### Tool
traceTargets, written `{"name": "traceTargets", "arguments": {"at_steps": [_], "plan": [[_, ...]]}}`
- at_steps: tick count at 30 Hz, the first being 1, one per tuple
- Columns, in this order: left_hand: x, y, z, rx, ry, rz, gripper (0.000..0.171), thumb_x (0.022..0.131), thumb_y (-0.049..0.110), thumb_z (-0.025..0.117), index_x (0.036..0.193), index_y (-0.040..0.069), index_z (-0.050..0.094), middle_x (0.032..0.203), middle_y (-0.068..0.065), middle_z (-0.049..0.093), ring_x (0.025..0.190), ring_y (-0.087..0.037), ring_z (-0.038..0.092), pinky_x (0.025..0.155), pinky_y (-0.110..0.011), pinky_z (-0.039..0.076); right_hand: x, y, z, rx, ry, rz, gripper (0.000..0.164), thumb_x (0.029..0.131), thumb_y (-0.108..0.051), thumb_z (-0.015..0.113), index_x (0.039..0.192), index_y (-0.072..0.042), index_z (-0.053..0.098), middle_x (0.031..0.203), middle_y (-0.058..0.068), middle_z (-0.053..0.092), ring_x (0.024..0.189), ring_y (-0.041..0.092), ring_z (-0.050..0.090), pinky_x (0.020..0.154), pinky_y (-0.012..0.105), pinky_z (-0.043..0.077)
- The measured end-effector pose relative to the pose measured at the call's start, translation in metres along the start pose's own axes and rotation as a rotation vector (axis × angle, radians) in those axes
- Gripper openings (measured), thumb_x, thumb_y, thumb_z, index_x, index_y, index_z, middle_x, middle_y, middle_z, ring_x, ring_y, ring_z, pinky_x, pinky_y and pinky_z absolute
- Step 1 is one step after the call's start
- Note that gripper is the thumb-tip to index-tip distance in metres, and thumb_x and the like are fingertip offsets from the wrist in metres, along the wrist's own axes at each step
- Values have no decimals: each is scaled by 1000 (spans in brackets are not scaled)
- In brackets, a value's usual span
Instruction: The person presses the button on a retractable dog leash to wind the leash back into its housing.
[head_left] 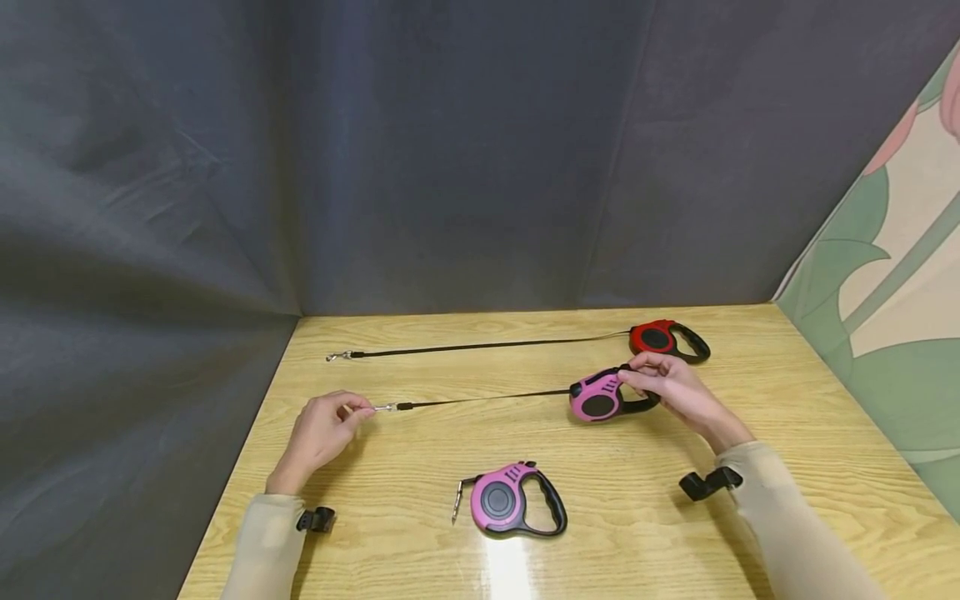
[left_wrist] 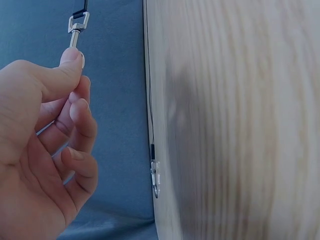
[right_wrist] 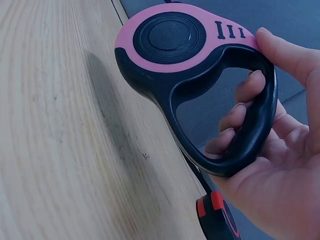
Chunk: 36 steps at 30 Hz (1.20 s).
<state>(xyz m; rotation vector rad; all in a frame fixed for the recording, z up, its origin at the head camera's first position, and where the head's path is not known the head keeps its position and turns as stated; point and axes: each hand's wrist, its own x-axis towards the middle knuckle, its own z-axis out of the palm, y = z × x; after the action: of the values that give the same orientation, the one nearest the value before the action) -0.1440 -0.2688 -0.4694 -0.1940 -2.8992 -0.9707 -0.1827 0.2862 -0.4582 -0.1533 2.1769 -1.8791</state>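
My right hand (head_left: 671,387) grips the black handle of a pink retractable dog leash (head_left: 597,395). In the right wrist view its fingers (right_wrist: 235,117) curl through the handle loop, and the casing is tilted up over the wood. Between thumb and fingertips, my left hand (head_left: 322,433) pinches the silver snap hook (left_wrist: 75,37) at the end of that leash. The black cord (head_left: 480,398) runs out straight between both hands. Nearer to me lies a second pink leash (head_left: 497,500), its cord wound in and its hook (head_left: 457,502) beside the casing.
Behind, a red retractable leash (head_left: 652,337) lies at the back right, its cord (head_left: 487,345) drawn out leftward to a metal hook (head_left: 339,356). Dark cloth (head_left: 465,167) stands along the back and left table edges. A floral panel (head_left: 892,317) borders the right side.
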Motion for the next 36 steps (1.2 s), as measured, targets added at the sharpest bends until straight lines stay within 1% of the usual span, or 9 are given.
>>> {"name": "traceTargets", "arguments": {"at_steps": [4, 7, 10, 12, 14, 18, 28, 31, 36], "plan": [[1, 1, 3, -9, -10, -7, 9, 101, 26, 77, 100, 19, 81, 89, 2, 75, 60, -11, 56, 53, -27, 43, 2, 0, 2, 12, -1, -6, 11, 104, -16, 70, 104, -11, 61, 74, -10, 60, 58, 6, 38, 56, 41, 16], [1, 1, 5, -15, -9, -2, 8, 100, 26, 77, 100, 19, 82, 89, 2, 76, 59, -10, 55, 54, -27, 43, 2, 1, 4, 24, -10, -15, 9, 104, -14, 69, 104, -12, 61, 75, -10, 58, 68, 8, 47, 59, 36, 22], [2, 2, 6, -21, -10, 2, 8, 100, 25, 77, 100, 19, 81, 90, 2, 76, 60, -10, 55, 54, -27, 43, 2, 2, 6, 29, -19, -13, 7, 105, -13, 68, 104, -13, 61, 77, -9, 59, 72, 9, 51, 61, 31, 31], [2, 2, 7, -23, -14, 2, 9, 101, 25, 77, 101, 18, 81, 90, 2, 76, 59, -10, 54, 54, -27, 43, 3, 2, 8, 27, -21, -8, 7, 105, -13, 68, 105, -11, 62, 79, -9, 58, 74, 9, 52, 62, 30, 33], [2, 3, 9, -24, -19, -2, 9, 101, 25, 76, 101, 18, 82, 90, 2, 75, 59, -10, 54, 53, -27, 42, 3, 3, 9, 21, -20, -3, 11, 105, -16, 69, 107, -8, 62, 79, -8, 58, 74, 10, 51, 62, 33, 31], [2, 5, 10, -19, -29, -7, 8, 101, 25, 77, 101, 19, 82, 89, 2, 75, 58, -11, 54, 53, -27, 42, 5, 2, 11, 6, -16, 0, 14, 104, -19, 71, 106, -9, 62, 78, -8, 60, 73, 9, 51, 62, 36, 26], [2, 9, 12, -12, -36, 13, 8, 101, 24, 77, 100, 18, 82, 89, 3, 75, 60, -11, 52, 54, -27, 42, 6, 1, 17, 11, -16, -2, 13, 103, -18, 72, 105, -9, 62, 75, -10, 62, 73, 8, 53, 62, 30, 32], [3, 9, 13, -14, -36, 20, 8, 101, 24, 77, 100, 18, 82, 89, 3, 75, 60, -11, 51, 54, -26, 42, 7, 1, 18, 25, -21, -7, 12, 103, -16, 71, 105, -9, 62, 76, -10, 62, 74, 9, 54, 66, 26, 38], [3, 9, 12, -12, -39, 10, 7, 100, 24, 77, 99, 19, 82, 88, 4, 74, 59, -11, 52, 54, -27, 42, 8, 2, 20, 47, -36, -22, 8, 104, -13, 69, 104, -10, 62, 75, -9, 61, 73, 9, 54, 70, 26, 41]]}}
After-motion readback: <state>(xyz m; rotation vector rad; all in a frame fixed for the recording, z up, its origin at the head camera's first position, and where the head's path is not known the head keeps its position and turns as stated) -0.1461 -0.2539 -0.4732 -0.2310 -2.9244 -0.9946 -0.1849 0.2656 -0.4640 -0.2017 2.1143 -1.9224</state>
